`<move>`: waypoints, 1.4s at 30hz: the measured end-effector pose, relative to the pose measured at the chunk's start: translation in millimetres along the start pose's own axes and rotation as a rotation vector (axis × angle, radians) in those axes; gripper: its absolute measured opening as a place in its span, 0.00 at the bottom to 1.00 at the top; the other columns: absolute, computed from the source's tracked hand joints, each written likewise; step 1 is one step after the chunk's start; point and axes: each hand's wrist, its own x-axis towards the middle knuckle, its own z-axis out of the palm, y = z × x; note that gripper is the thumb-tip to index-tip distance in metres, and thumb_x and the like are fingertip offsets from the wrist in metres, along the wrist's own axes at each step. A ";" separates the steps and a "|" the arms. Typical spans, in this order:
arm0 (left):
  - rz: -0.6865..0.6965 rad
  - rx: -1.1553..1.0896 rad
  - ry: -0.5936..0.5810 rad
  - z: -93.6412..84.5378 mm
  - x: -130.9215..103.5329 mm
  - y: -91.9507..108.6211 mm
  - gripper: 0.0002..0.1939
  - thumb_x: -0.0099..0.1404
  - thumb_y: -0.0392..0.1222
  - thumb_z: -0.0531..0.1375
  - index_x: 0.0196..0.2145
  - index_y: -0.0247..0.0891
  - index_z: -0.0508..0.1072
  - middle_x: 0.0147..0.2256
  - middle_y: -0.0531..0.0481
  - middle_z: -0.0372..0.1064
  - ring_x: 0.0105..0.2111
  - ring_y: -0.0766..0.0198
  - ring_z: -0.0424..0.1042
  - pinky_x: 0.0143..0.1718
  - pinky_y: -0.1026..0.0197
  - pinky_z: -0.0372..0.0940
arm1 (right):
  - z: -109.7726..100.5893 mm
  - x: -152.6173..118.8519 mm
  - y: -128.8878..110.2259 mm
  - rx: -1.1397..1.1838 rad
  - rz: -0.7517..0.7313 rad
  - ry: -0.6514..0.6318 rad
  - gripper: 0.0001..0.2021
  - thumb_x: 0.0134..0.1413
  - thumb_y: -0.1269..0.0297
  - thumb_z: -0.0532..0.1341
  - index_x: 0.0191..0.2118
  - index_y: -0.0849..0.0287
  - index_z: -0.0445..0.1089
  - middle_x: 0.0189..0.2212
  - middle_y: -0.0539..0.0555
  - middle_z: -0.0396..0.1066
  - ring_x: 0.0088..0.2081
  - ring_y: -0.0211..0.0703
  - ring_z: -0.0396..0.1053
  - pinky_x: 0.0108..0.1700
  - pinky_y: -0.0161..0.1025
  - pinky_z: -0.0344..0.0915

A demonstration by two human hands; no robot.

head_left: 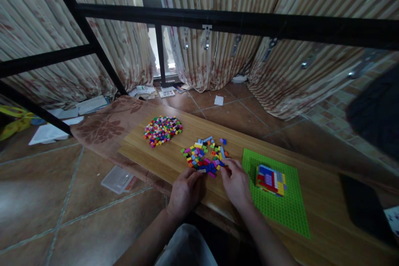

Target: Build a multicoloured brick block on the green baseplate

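A loose pile of coloured toy bricks lies on the wooden bench top in front of me. My left hand is at the near edge of this pile, its fingers bent and pressed together; whatever they hold is too small to make out. At the pile's right edge, my right hand has thumb and fingers closed at a blue toy brick. To the right of that hand lies a green baseplate, bearing a layered block of joined bricks in red, blue, yellow and white.
A second heap of smaller bricks sits farther left on the bench top. A dark flat object lies at its right end. A clear plastic box is on the tiled floor. Black metal bars with hooks cross in front of the curtains.
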 end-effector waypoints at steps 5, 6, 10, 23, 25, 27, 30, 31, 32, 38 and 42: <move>-0.024 -0.080 -0.047 -6.8 3.7 2.8 0.10 0.66 0.36 0.54 0.40 0.40 0.75 0.40 0.46 0.71 0.39 0.63 0.72 0.42 0.63 0.68 | -2.4 22.2 5.6 -0.101 0.056 0.026 0.13 0.58 0.66 0.53 0.44 0.59 0.71 0.40 0.58 0.70 0.40 0.46 0.69 0.45 0.43 0.65; -0.030 -0.097 -0.054 -8.8 4.2 3.8 0.10 0.66 0.36 0.54 0.40 0.40 0.75 0.40 0.46 0.71 0.39 0.63 0.72 0.42 0.63 0.68 | -1.8 25.6 7.3 -0.139 0.063 0.008 0.13 0.57 0.66 0.53 0.44 0.59 0.71 0.40 0.58 0.70 0.40 0.46 0.69 0.45 0.43 0.64; -0.047 -0.165 -0.060 -15.7 5.2 5.8 0.10 0.65 0.35 0.55 0.39 0.39 0.75 0.41 0.46 0.71 0.40 0.64 0.72 0.43 0.63 0.68 | 2.4 27.9 12.7 -0.206 0.086 -0.050 0.13 0.56 0.66 0.53 0.43 0.59 0.72 0.40 0.58 0.71 0.39 0.46 0.70 0.46 0.42 0.64; 0.000 -0.223 -0.131 -17.9 2.9 -2.4 0.10 0.65 0.35 0.54 0.38 0.39 0.75 0.41 0.45 0.70 0.41 0.62 0.71 0.44 0.61 0.67 | 6.1 25.1 -16.3 0.030 -0.030 -0.127 0.13 0.58 0.64 0.53 0.44 0.55 0.72 0.40 0.56 0.72 0.41 0.46 0.70 0.45 0.43 0.66; 0.008 -0.230 -0.125 -17.4 2.9 -2.5 0.10 0.64 0.35 0.54 0.37 0.39 0.75 0.41 0.45 0.70 0.41 0.62 0.71 0.44 0.61 0.67 | 16.1 31.5 -32.4 0.013 -0.164 -0.216 0.15 0.58 0.68 0.53 0.47 0.55 0.72 0.43 0.56 0.71 0.44 0.46 0.69 0.48 0.44 0.65; 0.017 -0.240 -0.124 -17.4 3.0 -2.4 0.10 0.64 0.34 0.54 0.37 0.39 0.75 0.41 0.45 0.70 0.41 0.62 0.71 0.44 0.61 0.67 | 27.5 38.6 -45.1 -0.044 -0.276 -0.283 0.16 0.56 0.71 0.54 0.48 0.54 0.72 0.44 0.56 0.69 0.48 0.48 0.66 0.52 0.45 0.63; 0.025 -0.249 -0.133 -17.9 3.0 -2.1 0.09 0.64 0.34 0.54 0.36 0.38 0.75 0.40 0.45 0.70 0.40 0.62 0.71 0.43 0.61 0.67 | 41.4 47.9 -52.9 -0.151 -0.356 -0.352 0.17 0.55 0.74 0.56 0.48 0.53 0.72 0.44 0.58 0.68 0.49 0.50 0.64 0.53 0.45 0.61; 0.025 -0.251 -0.135 -18.0 2.9 -2.1 0.09 0.64 0.34 0.54 0.36 0.38 0.75 0.39 0.45 0.70 0.40 0.62 0.70 0.43 0.61 0.67 | 44.4 50.1 -52.9 -0.177 -0.364 -0.367 0.17 0.55 0.75 0.56 0.48 0.54 0.73 0.43 0.58 0.68 0.48 0.50 0.65 0.52 0.45 0.62; 0.025 -0.252 -0.136 -17.9 2.8 -2.2 0.10 0.64 0.33 0.53 0.37 0.38 0.75 0.40 0.45 0.70 0.40 0.63 0.70 0.43 0.61 0.67 | 46.5 51.8 -52.2 -0.194 -0.367 -0.377 0.16 0.55 0.75 0.57 0.46 0.54 0.73 0.42 0.58 0.68 0.47 0.49 0.65 0.51 0.44 0.62; 0.019 -0.253 -0.118 -15.6 3.3 -2.8 0.11 0.65 0.34 0.53 0.39 0.39 0.75 0.41 0.44 0.70 0.41 0.62 0.71 0.44 0.61 0.67 | 46.9 52.2 -47.2 -0.136 -0.319 -0.348 0.10 0.54 0.74 0.57 0.39 0.55 0.73 0.40 0.56 0.68 0.46 0.47 0.65 0.50 0.43 0.62; 0.008 -0.242 -0.111 -18.6 3.5 -1.5 0.10 0.64 0.35 0.54 0.38 0.39 0.75 0.40 0.45 0.70 0.40 0.62 0.71 0.43 0.61 0.67 | 39.8 44.8 -44.7 -0.016 -0.269 -0.268 0.10 0.57 0.73 0.55 0.39 0.56 0.72 0.39 0.56 0.69 0.46 0.47 0.66 0.50 0.45 0.63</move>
